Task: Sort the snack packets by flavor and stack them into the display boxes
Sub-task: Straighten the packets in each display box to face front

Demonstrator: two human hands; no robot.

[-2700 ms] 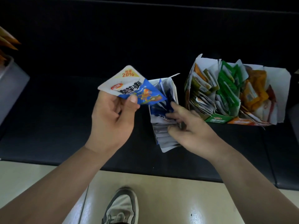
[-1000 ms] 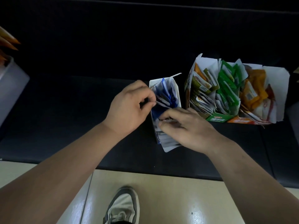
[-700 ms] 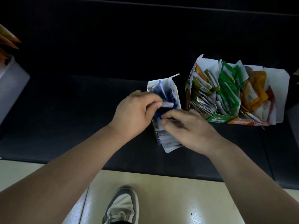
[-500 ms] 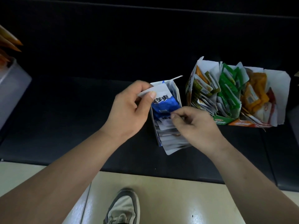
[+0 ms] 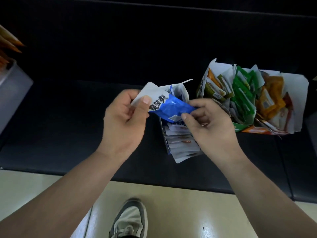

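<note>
A blue and white snack packet [image 5: 169, 107] is held above the narrow blue display box [image 5: 180, 152], which stands on the dark bench with several blue and white packets stacked inside. My left hand [image 5: 126, 121] pinches the packet's white left end between thumb and fingers. My right hand [image 5: 208, 124] pinches its blue right end just over the box. To the right stand three more display boxes side by side: one with olive and orange packets [image 5: 214, 86], one with green packets [image 5: 243, 95], one with orange packets [image 5: 272, 98].
The dark bench [image 5: 68, 117] runs across the view, with a black backrest behind. A grey container [image 5: 12, 90] with orange packets sticking out stands at the far left edge. Below the bench lies a pale floor with my shoe [image 5: 130, 220].
My left hand pushed a packet into the blue box, then drew a blue packet back out and lifted it. My right hand left the stacked packets and now pinches the packet's right end.
</note>
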